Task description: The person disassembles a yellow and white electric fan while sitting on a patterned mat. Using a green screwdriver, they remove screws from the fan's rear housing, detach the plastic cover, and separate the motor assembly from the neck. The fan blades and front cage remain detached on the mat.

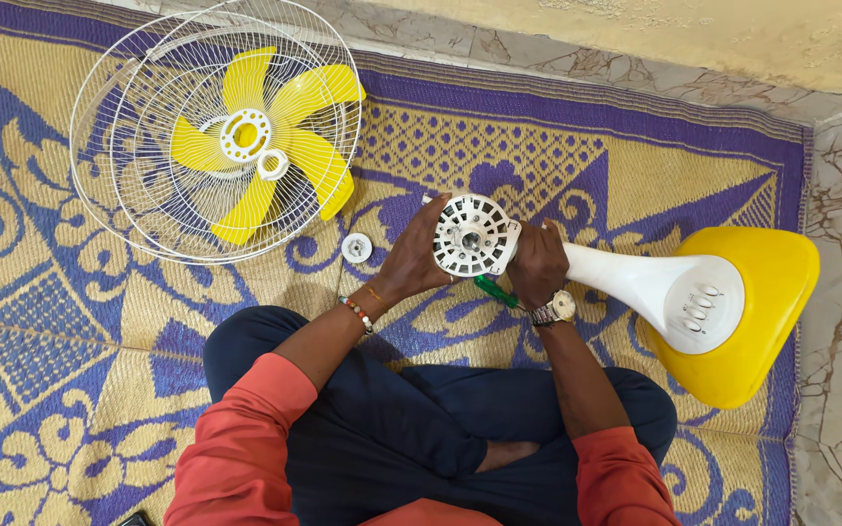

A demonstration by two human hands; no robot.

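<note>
Left hand (411, 261) and right hand (536, 265) both clasp the round, slotted white plastic motor housing (473, 236) at centre, right of the wire grilles (148, 166) holding glossy yellow blades (275, 136).

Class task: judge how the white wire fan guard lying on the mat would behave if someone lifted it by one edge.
The wire fan guard is thin open wire, so probably light and slightly springy. The yellow blades resting loose inside would likely slide out.
</note>
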